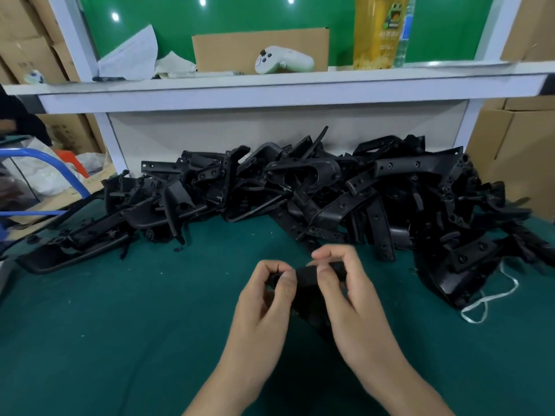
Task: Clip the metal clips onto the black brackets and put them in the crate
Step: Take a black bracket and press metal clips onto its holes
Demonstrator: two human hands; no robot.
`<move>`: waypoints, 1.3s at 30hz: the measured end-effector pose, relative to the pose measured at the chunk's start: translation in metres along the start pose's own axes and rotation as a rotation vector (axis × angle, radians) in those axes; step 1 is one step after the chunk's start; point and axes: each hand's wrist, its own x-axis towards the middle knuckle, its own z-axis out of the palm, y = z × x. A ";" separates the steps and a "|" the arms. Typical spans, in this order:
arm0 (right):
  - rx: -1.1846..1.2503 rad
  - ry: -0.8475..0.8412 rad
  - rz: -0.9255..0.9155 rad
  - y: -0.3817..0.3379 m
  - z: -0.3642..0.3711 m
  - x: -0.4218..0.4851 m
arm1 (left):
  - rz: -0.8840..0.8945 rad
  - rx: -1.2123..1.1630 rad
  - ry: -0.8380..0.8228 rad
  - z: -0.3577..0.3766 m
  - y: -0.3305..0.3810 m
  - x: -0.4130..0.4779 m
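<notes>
No legible text anywhere.

My left hand [264, 298] and right hand [351, 292] meet over the near middle of the table [120, 325], holding 1 bracket [306, 276] between them. Behind them the pile of brackets [300, 190] runs across the table from left to right. A cord [492, 295] lies right of my hands. Above the pile is a shelf [270, 82]. On it, from left to right, are papers [129, 55], a controller [282, 60] in front of a cardboard sheet [234, 43], and a bottle [375, 31].

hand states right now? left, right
Left hand: fingers curled, pinching the black bracket.
Right hand: gripping the same bracket.
</notes>
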 end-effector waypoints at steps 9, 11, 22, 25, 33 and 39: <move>0.095 0.043 0.079 0.009 -0.002 0.007 | -0.015 0.082 0.021 0.004 0.000 -0.001; 0.125 0.032 0.097 0.005 -0.004 0.010 | -0.015 0.137 -0.006 0.004 0.004 0.002; -0.061 -0.088 0.097 0.019 -0.002 0.011 | 0.006 0.280 0.068 0.007 -0.009 0.005; -0.090 -0.133 0.073 0.014 -0.006 0.012 | 0.050 0.279 0.084 0.003 -0.008 0.004; -0.111 -0.054 0.009 0.015 -0.005 0.013 | 0.115 0.289 0.117 0.005 -0.010 0.003; -0.085 -0.064 0.001 0.006 -0.006 0.010 | 0.114 0.260 0.121 0.003 -0.003 0.000</move>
